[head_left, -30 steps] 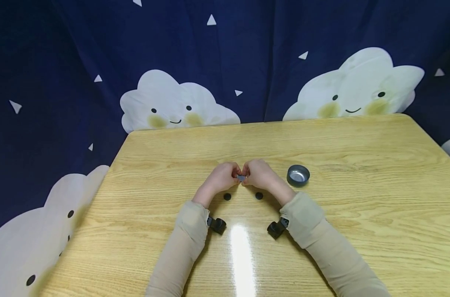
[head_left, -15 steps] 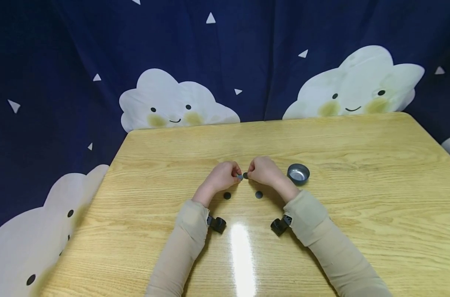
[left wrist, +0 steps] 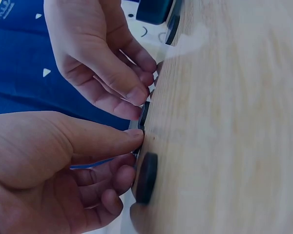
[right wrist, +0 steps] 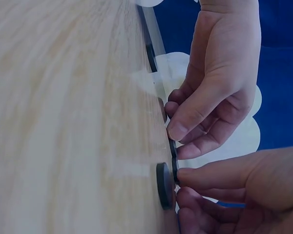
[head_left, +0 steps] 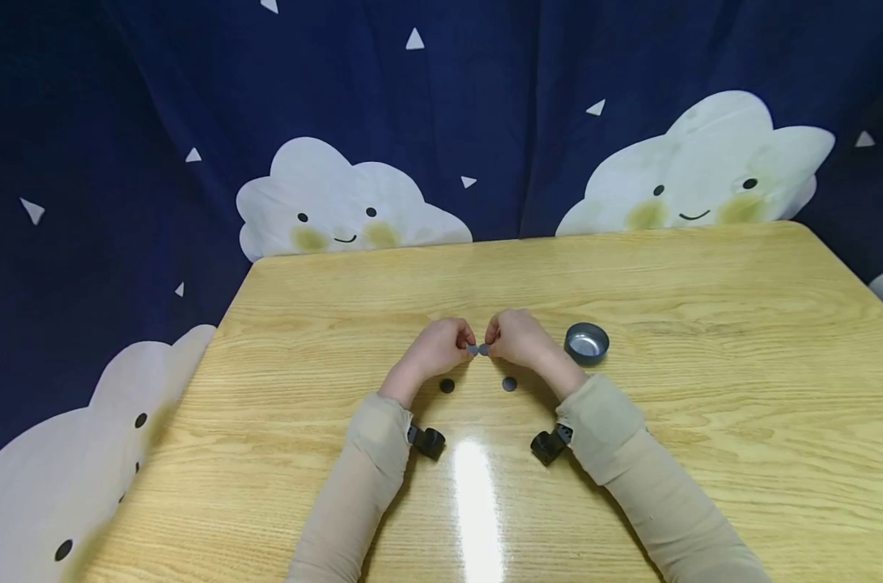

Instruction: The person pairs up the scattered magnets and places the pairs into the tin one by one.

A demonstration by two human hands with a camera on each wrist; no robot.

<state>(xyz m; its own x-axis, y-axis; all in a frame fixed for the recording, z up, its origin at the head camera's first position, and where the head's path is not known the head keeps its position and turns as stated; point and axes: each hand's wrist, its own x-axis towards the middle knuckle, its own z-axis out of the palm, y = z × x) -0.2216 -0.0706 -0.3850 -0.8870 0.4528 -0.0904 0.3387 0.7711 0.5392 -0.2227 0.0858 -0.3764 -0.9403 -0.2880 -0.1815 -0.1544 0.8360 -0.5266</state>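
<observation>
Both hands meet near the middle of the table in the head view. My left hand (head_left: 441, 346) pinches a small dark round disc (head_left: 473, 350) between thumb and fingers. My right hand (head_left: 517, 336) pinches a second, similar disc (head_left: 484, 350) just to its right. The discs stand edge to edge, close over the wood; fingertips hide part of each. In the left wrist view, the thumb of the left hand (left wrist: 53, 165) lies along its disc's edge. From the other side, the right wrist view shows the fingers of the right hand (right wrist: 263, 175) at the second disc's near end.
Two more dark discs lie on the wooden table (head_left: 703, 453) nearer the body, a left one (head_left: 447, 385) and a right one (head_left: 510, 384). A round, dark-rimmed tin (head_left: 587, 344) with a silvery inside stands right of the right hand. A dark blue cloud-patterned curtain (head_left: 499, 121) hangs behind.
One second ago the hands were together. The right hand drew slightly right, its disc showing apart from the left one, then brought it edge to edge. The left hand has barely moved.
</observation>
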